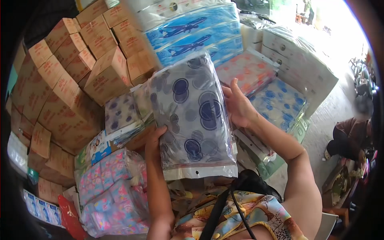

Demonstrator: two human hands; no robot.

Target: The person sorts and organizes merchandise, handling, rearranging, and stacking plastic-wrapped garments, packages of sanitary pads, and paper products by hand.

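At far left, piled in overlapping tiers, brown cartons (108,74), too many partly covered to count. Below, near the lower left edge of view, one row of blue-and-white packets (42,210) beside one red item (72,218), unclear in kind. Next rightward, under clear wrap, one pink-and-blue bundle (112,192), with inner pieces too blurred to count. Above it, one smaller dark-circled pack (120,114), near the cartons.

At centre, tilted between both hands, one large grey pack (196,116) with dark circles, in clear plastic, with one small hole in the pale bottom strip. Gripped at its left edge by the left hand (155,138), thumb on the front, fingers hidden behind. Beyond the top edge, blue airplane-printed packs (196,36), with two airplanes plain to see, partly covered.

At the right edge of the grey pack, open right hand (239,105), thumb up, contact hard to tell. Just beyond, one red-patterned pack (246,70) and one blue-patterned pack (280,100), then one white-wrapped stack (300,60) rising beside the grey floor (320,132). At far right, low and partly cut off in shadow, one other person (354,132).
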